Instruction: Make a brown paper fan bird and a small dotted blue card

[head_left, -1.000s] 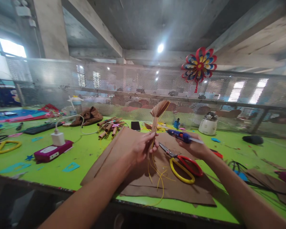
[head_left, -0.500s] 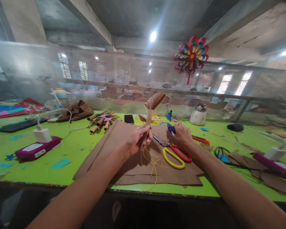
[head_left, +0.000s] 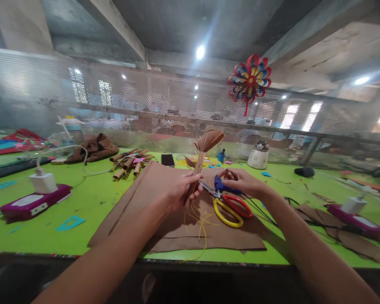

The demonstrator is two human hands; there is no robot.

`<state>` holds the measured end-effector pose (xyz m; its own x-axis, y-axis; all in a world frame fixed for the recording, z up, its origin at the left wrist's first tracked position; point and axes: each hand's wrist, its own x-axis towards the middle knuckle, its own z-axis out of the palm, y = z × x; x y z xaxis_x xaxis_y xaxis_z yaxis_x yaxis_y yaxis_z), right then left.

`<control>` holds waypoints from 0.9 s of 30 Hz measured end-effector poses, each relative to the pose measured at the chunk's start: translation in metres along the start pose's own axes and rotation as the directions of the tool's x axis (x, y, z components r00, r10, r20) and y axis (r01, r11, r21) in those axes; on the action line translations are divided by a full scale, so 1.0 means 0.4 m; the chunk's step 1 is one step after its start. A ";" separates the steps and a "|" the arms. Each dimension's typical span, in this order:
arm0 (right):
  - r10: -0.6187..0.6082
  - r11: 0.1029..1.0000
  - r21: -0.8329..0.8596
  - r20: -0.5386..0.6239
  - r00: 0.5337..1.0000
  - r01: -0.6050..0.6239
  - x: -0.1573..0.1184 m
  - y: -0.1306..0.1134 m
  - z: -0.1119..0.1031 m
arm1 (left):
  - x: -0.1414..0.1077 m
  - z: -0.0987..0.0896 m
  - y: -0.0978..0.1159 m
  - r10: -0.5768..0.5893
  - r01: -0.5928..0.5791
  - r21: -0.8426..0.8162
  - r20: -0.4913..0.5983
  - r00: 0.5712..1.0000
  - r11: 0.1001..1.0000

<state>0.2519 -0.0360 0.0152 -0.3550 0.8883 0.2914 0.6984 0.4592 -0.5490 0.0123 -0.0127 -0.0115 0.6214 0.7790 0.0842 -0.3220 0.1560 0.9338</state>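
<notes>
My left hand [head_left: 185, 190] is closed round the stem of a folded brown paper fan [head_left: 210, 141], whose pleats spread out above the fingers. Thin yellow strings [head_left: 202, 226] trail below that hand. In my right hand [head_left: 239, 179] is a blue glue gun [head_left: 220, 184], nozzle down, with a dark cable running off to the right. Scissors [head_left: 228, 213] with one yellow and one red handle lie just under the glue gun, their blades pointing toward my left hand. Beneath both hands are flat sheets of brown paper [head_left: 139, 190].
Rolled brown paper tubes [head_left: 128, 162] and a phone [head_left: 167, 160] lie at the back. Purple power strips [head_left: 38, 202] with white plugs flank the work. A white container [head_left: 258, 155] stands back right. A mesh screen [head_left: 177, 97] borders the green table [head_left: 91, 207].
My right hand has drawn back slightly and turned, bringing the glue gun above the scissors and closer to the fan stem. My left hand still grips the fan. The view has shifted a little.
</notes>
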 end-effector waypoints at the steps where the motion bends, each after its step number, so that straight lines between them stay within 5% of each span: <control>1: -0.048 0.996 0.072 0.038 0.998 0.046 -0.003 -0.018 0.010 | -0.001 0.003 -0.002 -0.004 0.004 0.002 0.001 1.000 1.000; 5: -0.175 0.979 0.126 0.105 0.979 0.162 -0.008 -0.066 0.044 | -0.004 0.019 -0.004 0.024 -0.024 0.018 0.002 1.000 1.000; 10: -0.150 0.974 -0.154 0.122 0.981 0.168 -0.008 -0.090 0.073 | -0.009 0.028 -0.003 0.035 -0.037 0.074 0.028 0.999 0.997; 17: -0.190 0.863 -0.480 -0.016 0.982 0.159 -0.010 -0.093 0.111 | -0.008 0.026 -0.007 0.026 -0.028 0.185 0.010 1.000 0.982; 22: -0.216 0.894 -0.416 -0.079 0.973 0.164 -0.012 -0.096 0.104 | -0.004 0.016 -0.010 0.035 -0.038 0.203 0.021 0.999 0.979; 27: -0.237 0.967 -0.136 -0.176 0.955 0.215 -0.014 -0.081 0.084 | 0.002 0.009 -0.011 0.051 -0.049 0.170 -0.006 0.999 0.984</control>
<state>0.2104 -0.0557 0.0051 -0.3950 0.7384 0.5466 0.6840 0.6336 -0.3616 0.0168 -0.0148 -0.0144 0.6001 0.7894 0.1295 -0.2262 0.0122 0.9740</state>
